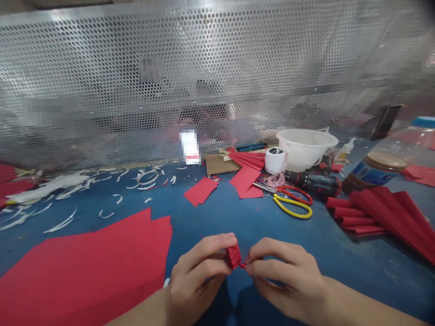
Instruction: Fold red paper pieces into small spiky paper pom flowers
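Between the fingertips of my left hand (200, 267) is a small bundle of pleated red paper (233, 256), its folded edges facing right. My right hand (283, 271) is beside it, thumb and forefinger pinched on a thin red strip (243, 265) that lies against the bundle's lower right corner. Whether the strip is joined to the bundle I cannot tell. Both hands are above the blue table, near its front. Large red paper sheets (102, 258) lie stacked to the left of my left hand.
Scissors with red and yellow handles (292, 206) lie beyond my right hand, near a power drill (312, 182) and a white tub (301, 151). Pleated red paper (397, 217) and a jar of brown stuff (374, 170) stand right. White scraps (64, 222) litter the left, before a perforated metal screen (112, 90).
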The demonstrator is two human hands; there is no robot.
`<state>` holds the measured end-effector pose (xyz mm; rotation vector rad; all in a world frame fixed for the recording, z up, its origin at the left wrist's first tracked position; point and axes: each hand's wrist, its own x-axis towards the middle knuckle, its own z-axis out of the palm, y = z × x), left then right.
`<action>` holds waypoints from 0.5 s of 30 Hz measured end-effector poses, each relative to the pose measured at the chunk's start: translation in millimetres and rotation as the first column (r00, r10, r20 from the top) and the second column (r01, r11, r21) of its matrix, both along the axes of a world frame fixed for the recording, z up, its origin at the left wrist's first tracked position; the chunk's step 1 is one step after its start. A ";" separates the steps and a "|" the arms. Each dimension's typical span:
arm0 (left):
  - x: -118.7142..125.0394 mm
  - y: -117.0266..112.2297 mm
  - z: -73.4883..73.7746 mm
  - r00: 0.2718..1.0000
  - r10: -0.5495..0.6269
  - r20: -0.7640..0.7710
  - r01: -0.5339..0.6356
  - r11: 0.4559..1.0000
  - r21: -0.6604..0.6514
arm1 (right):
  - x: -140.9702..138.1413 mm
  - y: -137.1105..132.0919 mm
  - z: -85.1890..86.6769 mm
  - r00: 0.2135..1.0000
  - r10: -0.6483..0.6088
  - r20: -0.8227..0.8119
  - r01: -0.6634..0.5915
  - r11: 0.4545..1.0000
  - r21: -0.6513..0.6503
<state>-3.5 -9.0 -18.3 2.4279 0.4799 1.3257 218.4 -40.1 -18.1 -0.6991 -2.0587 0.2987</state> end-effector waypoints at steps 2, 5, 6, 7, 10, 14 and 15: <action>0.0 0.4 -0.6 1.000 -0.004 0.001 0.004 1.000 0.015 | 0.9 -0.3 0.4 1.000 0.020 -0.004 -0.020 1.000 -0.002; -0.7 0.6 -1.8 1.000 -0.014 -0.011 0.015 1.000 0.018 | 0.8 -1.6 0.6 1.000 0.017 -0.010 -0.017 1.000 -0.005; -1.1 0.6 -2.2 1.000 -0.016 -0.016 0.016 1.000 0.016 | 0.5 -2.1 0.4 1.000 0.012 -0.007 -0.012 1.000 -0.008; -1.4 0.5 -2.5 1.000 -0.015 -0.021 0.016 1.000 0.017 | 0.2 -2.4 0.0 1.000 0.005 -0.003 -0.005 1.000 -0.005; -1.8 0.5 -3.1 0.999 -0.011 -0.032 0.011 1.000 0.011 | -0.3 -2.7 -1.1 1.000 0.004 0.015 -0.004 1.000 -0.005; -1.5 1.5 -4.1 0.999 -0.005 -0.048 0.006 1.000 0.018 | 1.5 -2.2 -1.0 0.999 0.005 0.044 -0.004 1.000 -0.011; -1.5 1.7 -4.4 0.999 -0.001 -0.050 0.003 1.000 0.022 | 2.3 -2.1 -0.8 0.999 0.007 0.051 -0.006 1.000 -0.018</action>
